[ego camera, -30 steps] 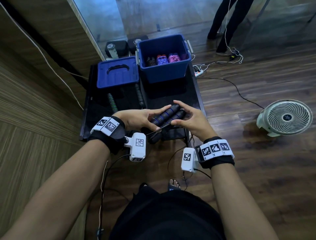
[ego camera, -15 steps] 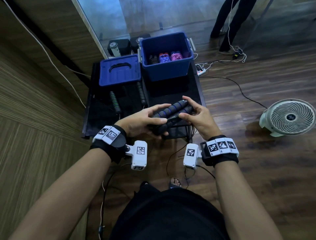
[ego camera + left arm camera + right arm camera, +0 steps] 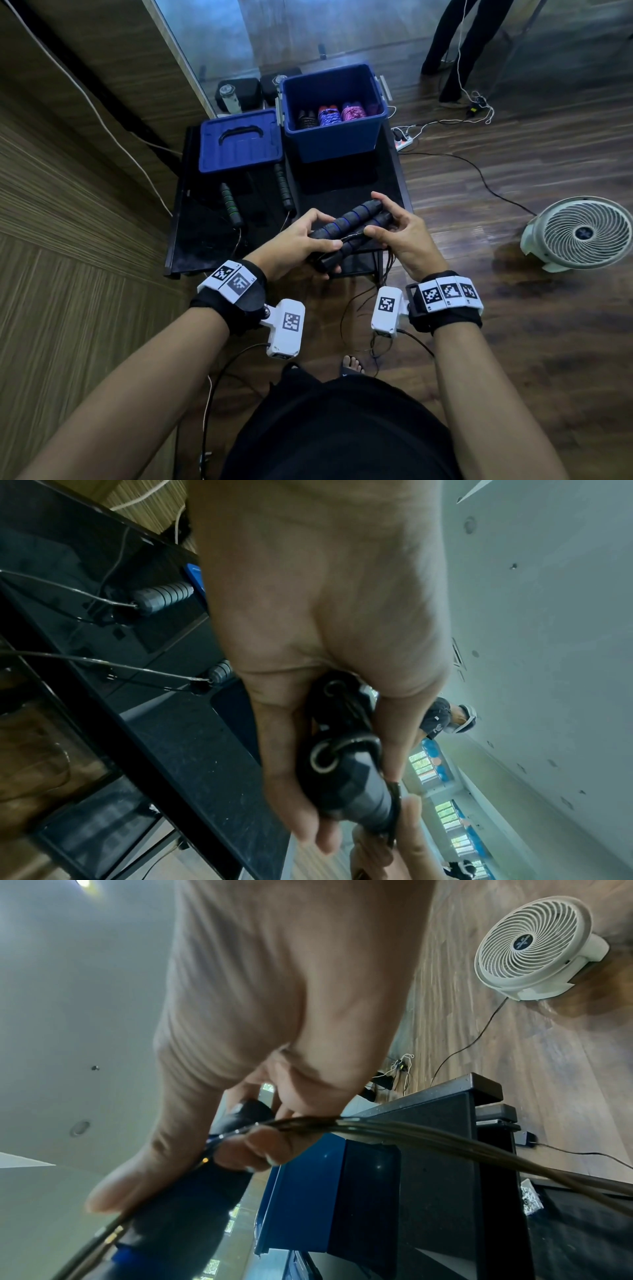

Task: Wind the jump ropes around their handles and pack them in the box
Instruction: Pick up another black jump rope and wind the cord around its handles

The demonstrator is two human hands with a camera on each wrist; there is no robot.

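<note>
The black table (image 3: 191, 219) carries the open blue box (image 3: 334, 137), with three wound ropes (image 3: 330, 115) already inside, and the lid (image 3: 239, 144) lying beside it. A second rope's green-ringed handles (image 3: 229, 205) lie loose on the table, unwound. Over the near edge, the pair of blue-ringed handles (image 3: 349, 224) is held side by side between both hands. The left hand (image 3: 294, 246) wraps its curled fingers round the near ends; the right hand (image 3: 400, 236) pinches the thin cord (image 3: 445, 1137) against the far ends, its slack trailing down. The handles look light, stiff and foam-grippy, so they are best held mid-length; the cord looks thin, springy and slick, likely to uncoil unless kept taut under a thumb.
</note>
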